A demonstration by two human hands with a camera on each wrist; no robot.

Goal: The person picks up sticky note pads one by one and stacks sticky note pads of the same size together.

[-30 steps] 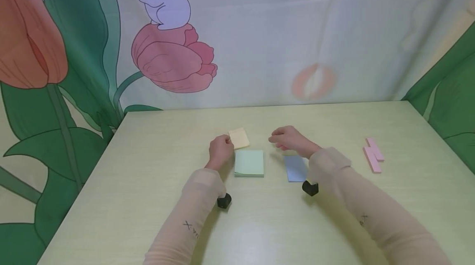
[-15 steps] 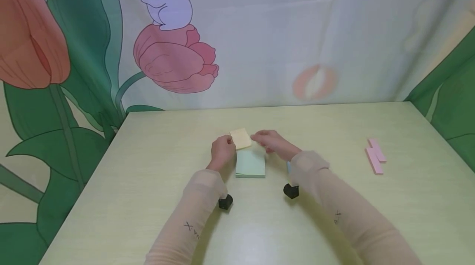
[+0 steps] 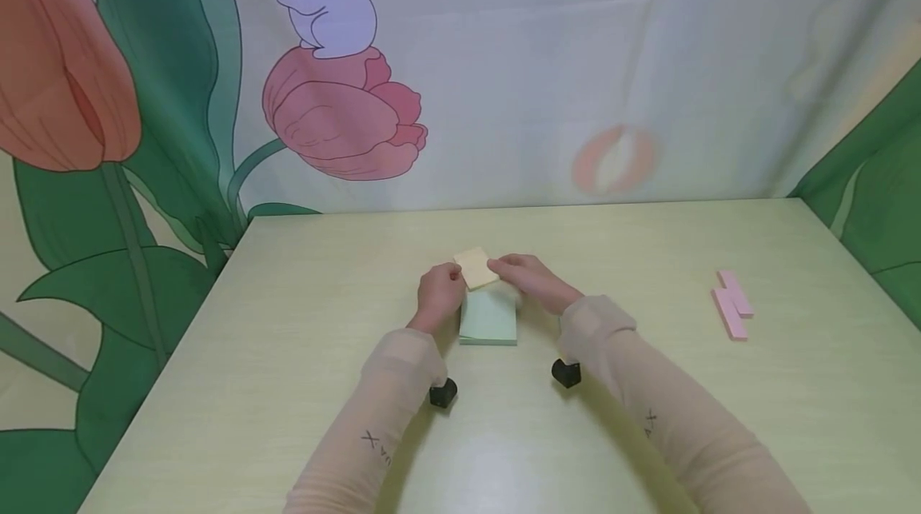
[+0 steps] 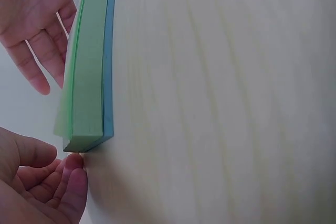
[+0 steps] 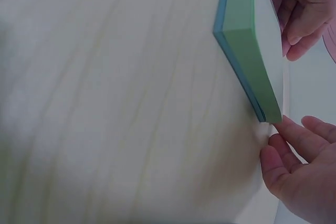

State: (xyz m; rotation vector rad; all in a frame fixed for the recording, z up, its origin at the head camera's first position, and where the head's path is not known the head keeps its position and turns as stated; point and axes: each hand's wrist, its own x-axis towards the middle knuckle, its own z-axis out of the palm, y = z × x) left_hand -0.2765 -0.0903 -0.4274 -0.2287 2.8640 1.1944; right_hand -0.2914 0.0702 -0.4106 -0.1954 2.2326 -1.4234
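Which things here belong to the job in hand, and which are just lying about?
Job, it seems:
- left hand
- right hand
- yellow pad, between them
- green pad, beside it

Lying about, apparently:
- two pink blocks, off right

Pale yellow square [image 3: 477,268]; green pad [image 3: 489,317]; pink strips [image 3: 729,313]

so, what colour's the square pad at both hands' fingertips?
Pale yellow; the square pad shows best in head view.

pale wood-grain table [image 3: 302,298], soft glare [image 3: 475,450] | whitish fabric backdrop [image 3: 540,58] | printed orange tulip [image 3: 72,74], rabbit [image 3: 334,10]
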